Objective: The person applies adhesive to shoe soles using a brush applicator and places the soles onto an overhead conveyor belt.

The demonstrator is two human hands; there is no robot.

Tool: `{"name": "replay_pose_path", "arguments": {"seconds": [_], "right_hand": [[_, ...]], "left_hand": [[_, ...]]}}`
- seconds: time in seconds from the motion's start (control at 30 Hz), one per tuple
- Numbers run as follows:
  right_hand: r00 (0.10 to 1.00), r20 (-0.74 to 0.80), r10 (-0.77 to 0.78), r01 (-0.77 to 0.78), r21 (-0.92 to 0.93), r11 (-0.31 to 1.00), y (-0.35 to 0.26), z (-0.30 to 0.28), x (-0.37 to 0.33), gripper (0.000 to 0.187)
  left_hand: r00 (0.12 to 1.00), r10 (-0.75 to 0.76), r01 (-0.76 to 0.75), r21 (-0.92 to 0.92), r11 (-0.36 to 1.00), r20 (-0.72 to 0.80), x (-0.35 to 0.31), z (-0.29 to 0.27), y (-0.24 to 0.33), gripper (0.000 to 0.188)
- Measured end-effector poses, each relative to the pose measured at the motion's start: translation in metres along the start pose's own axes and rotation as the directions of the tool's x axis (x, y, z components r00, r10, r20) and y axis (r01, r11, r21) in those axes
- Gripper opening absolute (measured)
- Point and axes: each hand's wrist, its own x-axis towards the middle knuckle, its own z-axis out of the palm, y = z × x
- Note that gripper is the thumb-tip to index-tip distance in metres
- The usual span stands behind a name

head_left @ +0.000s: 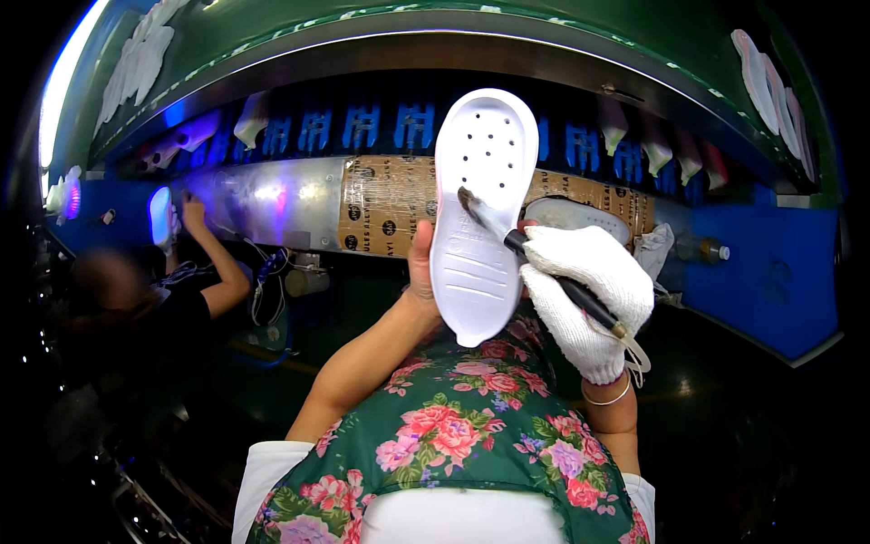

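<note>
A white shoe sole [482, 263] with small holes in its upper part stands upright before me, its inner face turned up. My bare left hand [422, 263] grips it from the left edge, thumb along the side and the other fingers hidden behind. In a white knitted glove, my right hand [594, 295] is closed around a brush [489, 220] with a black handle and a thin tube trailing from its end. The dark bristle tip touches the sole's face just below the holes.
Beyond the sole runs a bench with taped brown cardboard [385, 204] and a metal plate [272, 207]. Another sole [580, 218] lies there, near a white cloth [654, 249] and a bottle [711, 249]. Blue racks [361, 127] line the back. At left, a co-worker's arm [217, 263] reaches in.
</note>
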Motion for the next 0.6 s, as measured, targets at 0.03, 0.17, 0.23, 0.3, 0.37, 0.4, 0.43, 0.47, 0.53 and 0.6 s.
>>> {"name": "replay_pose_path", "arguments": {"seconds": [0.03, 0.17, 0.23, 0.3, 0.37, 0.4, 0.43, 0.47, 0.53, 0.6], "right_hand": [[0.999, -0.024, -0.029, 0.029, -0.011, 1.0, -0.001, 0.001, 0.001, 0.022], [0.994, -0.061, -0.091, 0.089, -0.032, 0.996, -0.001, 0.008, 0.008, 0.022], [0.982, -0.113, -0.153, 0.146, -0.068, 0.987, -0.003, 0.012, 0.013, 0.023], [0.968, -0.164, -0.188, 0.167, -0.136, 0.977, -0.004, 0.021, 0.018, 0.023], [0.987, -0.137, -0.087, 0.071, -0.121, 0.99, -0.012, 0.019, 0.015, 0.024], [0.992, -0.123, -0.037, 0.023, -0.115, 0.993, -0.017, 0.017, 0.013, 0.025], [0.992, -0.124, -0.038, 0.024, -0.111, 0.994, -0.017, 0.02, 0.012, 0.026], [0.997, -0.075, -0.025, 0.018, -0.093, 0.996, -0.014, 0.02, 0.007, 0.032], [0.999, -0.004, -0.033, 0.033, -0.077, 0.997, -0.009, 0.022, 0.001, 0.038], [0.992, -0.039, -0.122, 0.117, -0.112, 0.987, -0.012, 0.025, 0.009, 0.026]], "left_hand": [[0.997, -0.021, 0.025, -0.061, 0.998, 0.069, 0.002, -0.003, 0.001, 0.103], [0.998, 0.029, -0.027, -0.033, 0.999, 0.061, 0.003, -0.003, -0.003, 0.09], [0.998, 0.01, -0.006, -0.055, 0.998, 0.065, 0.004, -0.003, -0.007, 0.091], [0.997, -0.009, 0.015, -0.08, 0.997, 0.075, 0.004, -0.002, -0.011, 0.091], [0.999, -0.031, 0.031, 0.031, 0.999, 0.011, 0.001, 0.0, -0.014, 0.101], [0.997, -0.046, 0.053, 0.139, 0.989, -0.055, 0.0, 0.001, -0.016, 0.11], [0.996, -0.062, 0.068, 0.115, 0.991, -0.058, 0.0, -0.005, -0.017, 0.11], [0.986, -0.048, 0.069, -0.128, 0.989, 0.161, 0.002, -0.017, -0.02, 0.089], [0.981, -0.068, 0.093, -0.131, 0.987, 0.182, 0.003, -0.021, -0.021, 0.088], [0.979, -0.068, 0.097, -0.143, 0.985, 0.193, 0.005, -0.02, -0.021, 0.089]]}}
